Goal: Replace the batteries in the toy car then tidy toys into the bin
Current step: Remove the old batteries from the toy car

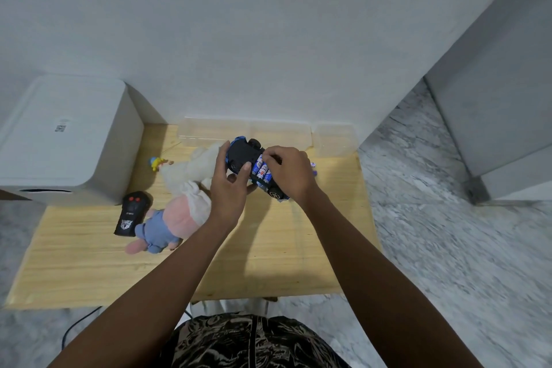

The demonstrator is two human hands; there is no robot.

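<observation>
White walls and grey marbled floor framed a pale wooden surface (89,263) in the head view. Over its far middle, a blue toy car (243,155) was held upside down, tilted, clear of the wood. Three blue-and-white batteries (262,170) sat side by side in its open bay; their print was too blurred to read. Left hand (228,188) had its grip round the car, thumb on the black underside, fingers curled beneath. Right hand (288,172) had its fingertips curled down onto the batteries; whether they pinched one I could not tell. Two car wheels showed.

One black remote (131,215) with two red buttons lay left, its white emblem and lettering illegible. Beside it lay one pink plush (167,224) in blue, touching one white plush (191,170). One small yellow figure (156,162) lay farther back. One clear bin (245,131) stood against the wall. One white box (68,140) at left carried a small unreadable label.
</observation>
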